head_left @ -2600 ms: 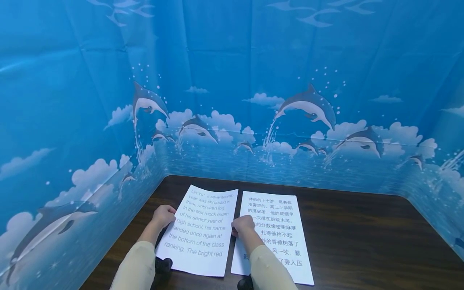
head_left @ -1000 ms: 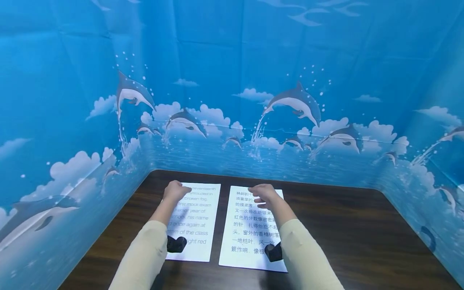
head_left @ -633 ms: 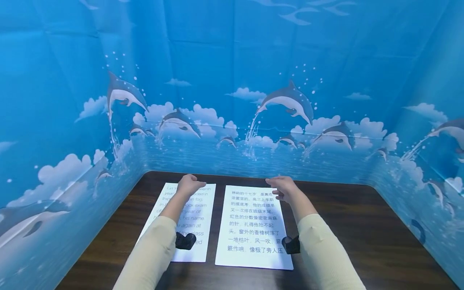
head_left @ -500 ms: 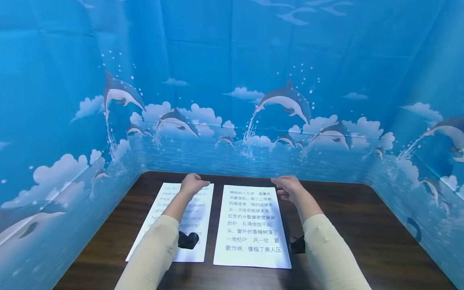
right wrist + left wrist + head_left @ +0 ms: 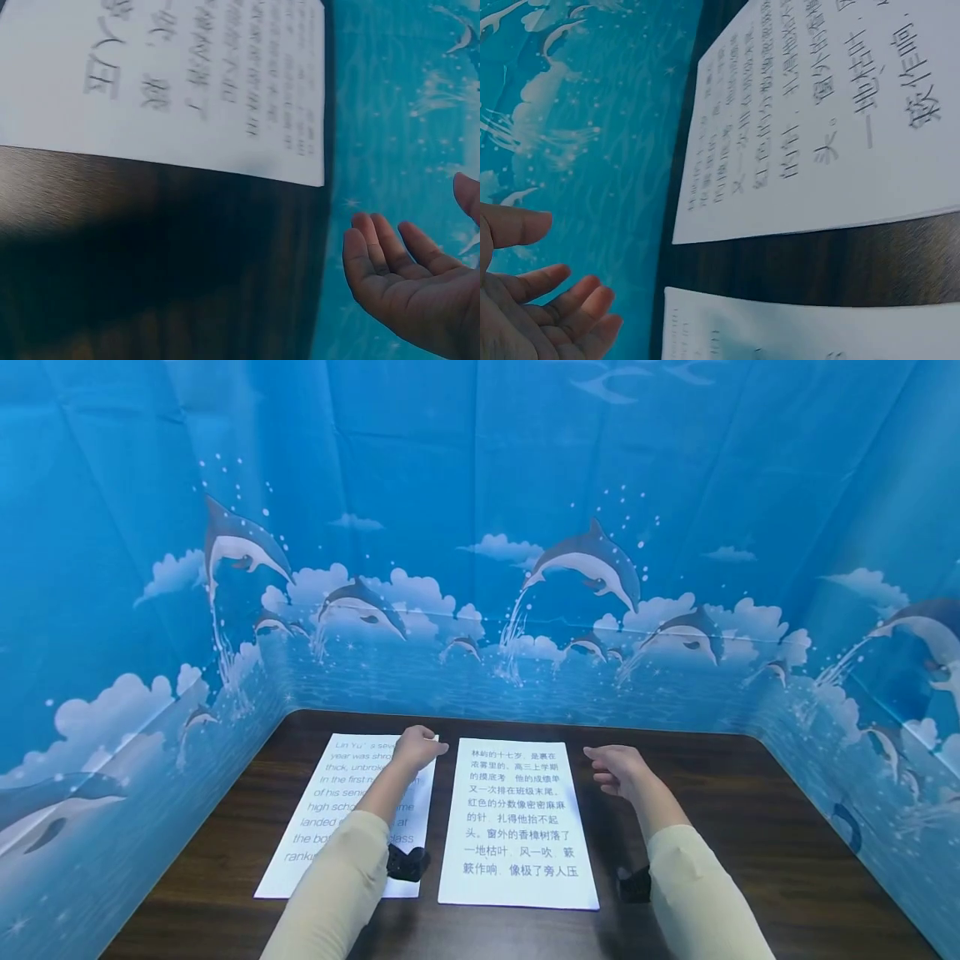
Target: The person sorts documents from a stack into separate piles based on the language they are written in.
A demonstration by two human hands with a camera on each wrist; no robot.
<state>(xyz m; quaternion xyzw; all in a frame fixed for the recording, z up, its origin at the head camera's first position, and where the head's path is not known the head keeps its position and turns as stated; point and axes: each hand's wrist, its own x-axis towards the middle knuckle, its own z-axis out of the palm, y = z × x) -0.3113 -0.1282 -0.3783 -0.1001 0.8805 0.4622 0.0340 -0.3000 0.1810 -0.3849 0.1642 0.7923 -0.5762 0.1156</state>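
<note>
Left hand (image 5: 417,748) and right hand (image 5: 619,768) are both empty, fingers relaxed and slightly bent; if either brushed low across the surface (image 5: 757,852), it could probably skew or crease the loose, light paper. Toward the surface's left edge lies the English-printed sheet (image 5: 322,827), its far right corner behind the left hand; the Chinese-printed sheet (image 5: 517,827) lies just beside it, between both hands.

Head cam gives me creased blue sheeting (image 5: 420,485) across the left, far and right sides, printed with leaping dolphins (image 5: 598,558), white clouds (image 5: 427,597), rippled water (image 5: 420,689). Dark wood-grain table (image 5: 720,835) reaches it, far corners rounded. On right wrist I see pale glare (image 5: 52,184) on the wood
</note>
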